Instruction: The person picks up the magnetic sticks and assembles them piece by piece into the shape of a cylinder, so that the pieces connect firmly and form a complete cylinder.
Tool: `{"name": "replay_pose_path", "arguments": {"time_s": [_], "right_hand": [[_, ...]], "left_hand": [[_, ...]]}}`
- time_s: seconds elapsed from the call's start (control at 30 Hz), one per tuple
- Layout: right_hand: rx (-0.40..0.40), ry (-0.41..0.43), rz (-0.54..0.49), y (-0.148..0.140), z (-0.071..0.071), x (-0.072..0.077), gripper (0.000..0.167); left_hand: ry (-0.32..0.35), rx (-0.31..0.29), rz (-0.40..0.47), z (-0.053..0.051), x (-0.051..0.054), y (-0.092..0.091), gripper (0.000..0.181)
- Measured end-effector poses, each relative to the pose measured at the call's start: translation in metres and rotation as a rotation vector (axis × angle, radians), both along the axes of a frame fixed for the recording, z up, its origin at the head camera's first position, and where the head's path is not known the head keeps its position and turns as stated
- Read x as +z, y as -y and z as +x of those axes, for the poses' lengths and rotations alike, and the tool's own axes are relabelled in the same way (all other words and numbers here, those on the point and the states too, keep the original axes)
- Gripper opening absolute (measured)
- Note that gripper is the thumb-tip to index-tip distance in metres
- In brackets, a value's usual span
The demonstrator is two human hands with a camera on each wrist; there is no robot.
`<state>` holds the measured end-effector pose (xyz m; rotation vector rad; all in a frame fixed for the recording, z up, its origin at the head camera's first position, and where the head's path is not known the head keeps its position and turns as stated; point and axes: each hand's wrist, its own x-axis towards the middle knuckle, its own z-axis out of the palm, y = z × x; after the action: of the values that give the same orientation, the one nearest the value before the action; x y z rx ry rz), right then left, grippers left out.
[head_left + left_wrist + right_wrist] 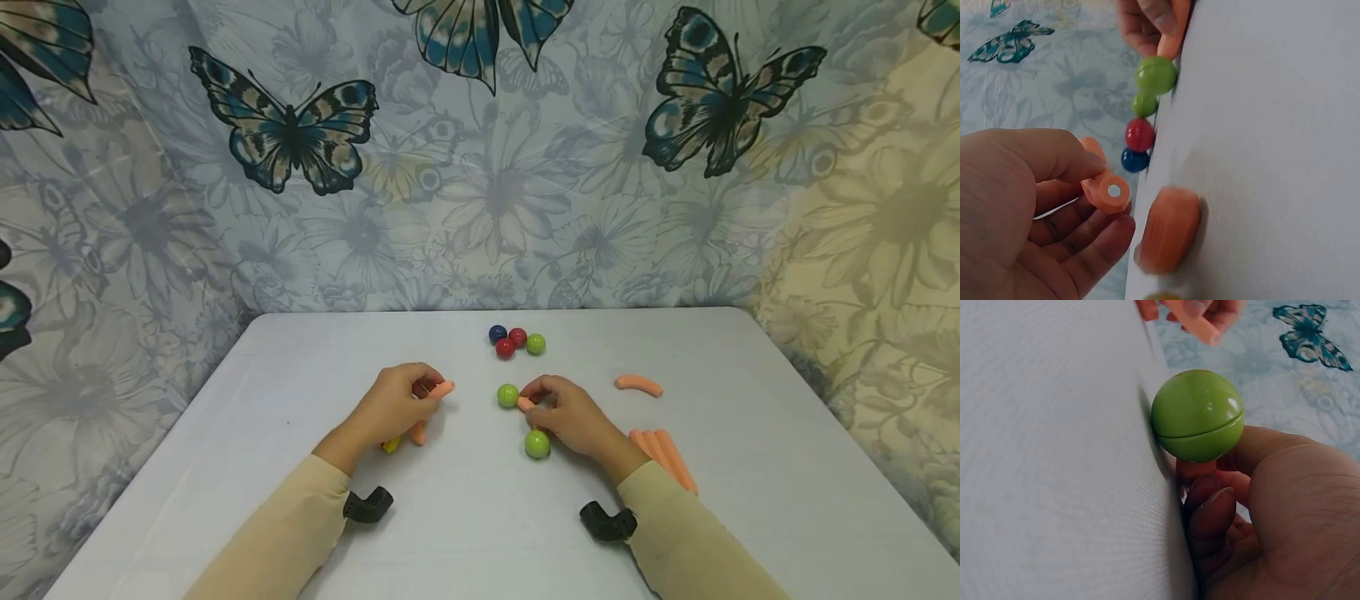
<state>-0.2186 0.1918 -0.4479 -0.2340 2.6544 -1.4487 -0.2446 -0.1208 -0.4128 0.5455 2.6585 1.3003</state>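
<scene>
The left hand [399,402] pinches an orange stick [442,389], end exposed, while the right hand [567,417] grips a second stick [526,404], seemingly to steady it against the green ball [507,395] alongside.

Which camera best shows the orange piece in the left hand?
Left wrist: the orange piece is large there, the pale dot on its end clear. The head view shows it small, partly covered by the left hand; the right wrist view, partly, near the top.
</scene>
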Motion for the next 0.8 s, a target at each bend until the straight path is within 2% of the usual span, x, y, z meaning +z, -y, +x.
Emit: {"name": "replay_pose_path", "arguments": {"time_s": [0.17,0.3,0.43,0.53,0.8], "right_hand": [[-0.008,0.007,0.005,0.0,0.001,0.0,0.025],[-0.014,0.015,0.007,0.002,0.001,0.001,0.025],[-0.015,0.01,0.007,0.002,0.001,0.001,0.024],[-0.007,-0.001,0.007,0.002,0.0,-0.001,0.024],[-0.006,-0.007,0.006,0.001,0.0,-0.001,0.026]], "left_hand": [[0.07,-0.028,-0.031,0.001,-0.001,-0.022,0.013],[0.046,-0.067,-0.107,-0.001,-0.002,-0.038,0.011],[-0.01,-0.099,-0.183,-0.003,-0.007,-0.052,0.008],[-0.038,-0.088,-0.22,-0.004,-0.01,-0.059,0.005],[-0.059,-0.035,-0.243,-0.004,-0.013,-0.073,0.004]]}}
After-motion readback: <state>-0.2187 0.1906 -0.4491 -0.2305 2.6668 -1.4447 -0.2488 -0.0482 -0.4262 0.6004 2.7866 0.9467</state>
